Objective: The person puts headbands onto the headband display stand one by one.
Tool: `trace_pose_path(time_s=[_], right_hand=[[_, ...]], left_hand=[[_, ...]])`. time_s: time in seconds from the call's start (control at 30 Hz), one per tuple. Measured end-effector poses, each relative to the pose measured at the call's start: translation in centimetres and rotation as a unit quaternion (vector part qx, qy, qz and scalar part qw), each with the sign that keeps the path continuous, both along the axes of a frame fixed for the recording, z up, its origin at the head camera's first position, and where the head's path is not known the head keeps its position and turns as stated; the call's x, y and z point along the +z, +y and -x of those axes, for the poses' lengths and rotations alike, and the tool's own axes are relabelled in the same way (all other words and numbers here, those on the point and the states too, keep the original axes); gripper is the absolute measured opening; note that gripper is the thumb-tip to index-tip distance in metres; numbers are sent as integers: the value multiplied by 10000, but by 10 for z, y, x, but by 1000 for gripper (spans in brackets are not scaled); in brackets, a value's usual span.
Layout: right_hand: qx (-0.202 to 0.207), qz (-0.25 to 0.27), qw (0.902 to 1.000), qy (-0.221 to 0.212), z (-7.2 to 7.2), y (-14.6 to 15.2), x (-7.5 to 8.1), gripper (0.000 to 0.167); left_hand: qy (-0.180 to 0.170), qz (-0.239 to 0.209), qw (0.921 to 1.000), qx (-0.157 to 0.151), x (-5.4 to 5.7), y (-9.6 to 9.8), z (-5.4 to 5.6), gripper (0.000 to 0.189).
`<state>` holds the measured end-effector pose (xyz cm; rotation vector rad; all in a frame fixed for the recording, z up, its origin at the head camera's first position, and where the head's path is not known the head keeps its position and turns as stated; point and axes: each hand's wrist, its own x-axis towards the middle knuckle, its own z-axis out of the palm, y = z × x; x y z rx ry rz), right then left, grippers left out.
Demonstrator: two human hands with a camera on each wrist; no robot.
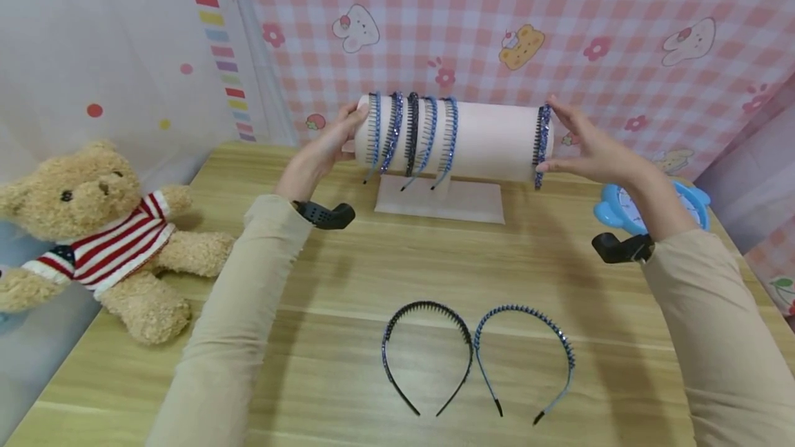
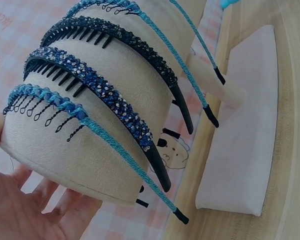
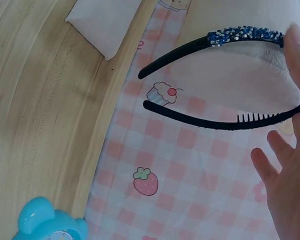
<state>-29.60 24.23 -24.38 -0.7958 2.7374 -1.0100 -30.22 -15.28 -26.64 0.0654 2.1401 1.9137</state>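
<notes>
While two hands flank a padded display roll (image 1: 493, 140) in the head view, the left hand (image 1: 315, 154) grips its left end; the right hand (image 1: 596, 150) holds a glittery blue headband (image 1: 544, 136) at its right end, thumb and fingers spread across the arch. Five other headbands (image 1: 413, 131) hug the roll's left half; a dark headband (image 1: 428, 305) and a braided blue headband (image 1: 520, 308) lie on the table (image 1: 348, 364) before it. Fitting the glittery band seems in hand; next probably calls for sliding it leftward along the roll.

Left wrist view: part-open fingers steady the roll's end, beside the first band.

Right wrist view: the glittery band straddles the roll's end, long axis crosswise to it, tips pointing away from the hand.
</notes>
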Motion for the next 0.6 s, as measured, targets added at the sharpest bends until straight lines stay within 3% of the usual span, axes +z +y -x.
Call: trace_pose_path(time_s=[0.4, 0.6], right_hand=[[-102, -32, 9997, -213, 4, 3, -1, 96], [39, -489, 9982, 356, 3, -2, 2, 95]], left_hand=[[-38, -41, 10000, 23, -1, 2, 3, 63], [-51, -28, 10000, 72, -1, 2, 3, 63]])
